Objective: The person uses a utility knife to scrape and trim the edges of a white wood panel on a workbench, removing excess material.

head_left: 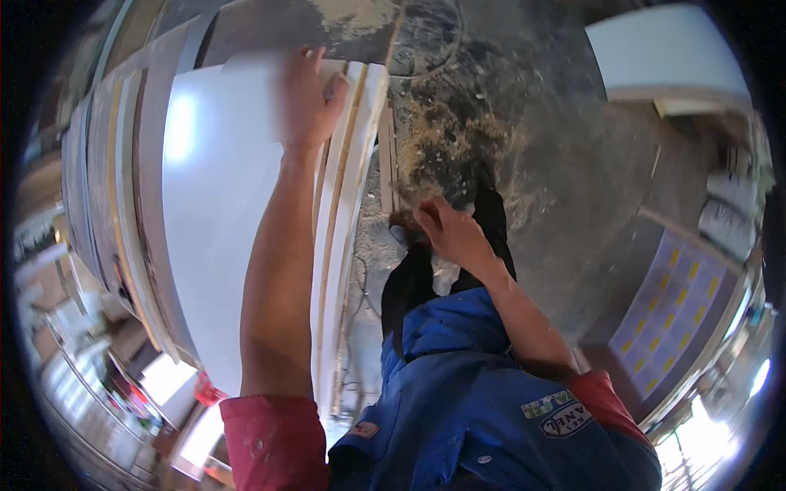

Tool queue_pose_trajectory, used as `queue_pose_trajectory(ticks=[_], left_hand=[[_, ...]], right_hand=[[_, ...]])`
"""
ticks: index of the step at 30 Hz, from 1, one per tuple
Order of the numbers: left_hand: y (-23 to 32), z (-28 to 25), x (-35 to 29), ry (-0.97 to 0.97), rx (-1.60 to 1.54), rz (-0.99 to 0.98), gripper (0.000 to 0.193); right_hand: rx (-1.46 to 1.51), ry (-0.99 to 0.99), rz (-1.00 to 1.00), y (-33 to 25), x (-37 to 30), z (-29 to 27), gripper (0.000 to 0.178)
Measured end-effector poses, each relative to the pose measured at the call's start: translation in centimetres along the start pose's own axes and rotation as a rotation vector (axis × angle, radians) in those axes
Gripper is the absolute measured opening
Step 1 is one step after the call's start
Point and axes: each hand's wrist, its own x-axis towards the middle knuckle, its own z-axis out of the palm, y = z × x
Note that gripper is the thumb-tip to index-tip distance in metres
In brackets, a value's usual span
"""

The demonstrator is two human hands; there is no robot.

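My left arm stretches forward over a stack of white panels (213, 270) on the left. At the far end of the top panel is my left hand (315, 102), its thumb apart from the fingers. Part of that hand and the panel beside it are smeared, but I see nothing held. My right hand (455, 236) is in front of my body, above my legs, with fingers curled in and closed. What lies between its fingertips, if anything, is too small to make out.
More boards (123, 188) stand along the left. Sawdust (458, 139) covers part of the dark floor (565, 164). At right are a white-topped table (667, 53) and a board bearing a sheet with yellow marks (671, 307). A cable (360, 286) lies beside the stack.
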Motion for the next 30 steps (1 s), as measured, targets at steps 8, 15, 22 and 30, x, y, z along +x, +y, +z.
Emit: queue_pose_trajectory(ticks=[8, 15, 22, 30], left_hand=[[1.9, -1.5, -0.3, 0.127, 0.032, -0.260, 0.072], [3.7, -4.8, -9.0, 0.012, -0.133, -0.450, 0.069], [7.8, -8.1, -20.5, -0.137, 0.362, -0.689, 0.080], [7.6, -3.4, -21.9, 0.326, 0.069, -0.699, 0.066]], right_hand=[[-0.314, -0.597, -0.101, 4.4, 7.8, -8.6, 0.038], [-0.537, -0.511, -0.039, 9.1, 17.5, -12.4, 0.044], [-0.203, -0.324, -0.512, 13.8, 26.9, -6.4, 0.044], [0.432, -0.101, -1.150, 13.3, 31.6, 5.0, 0.024]])
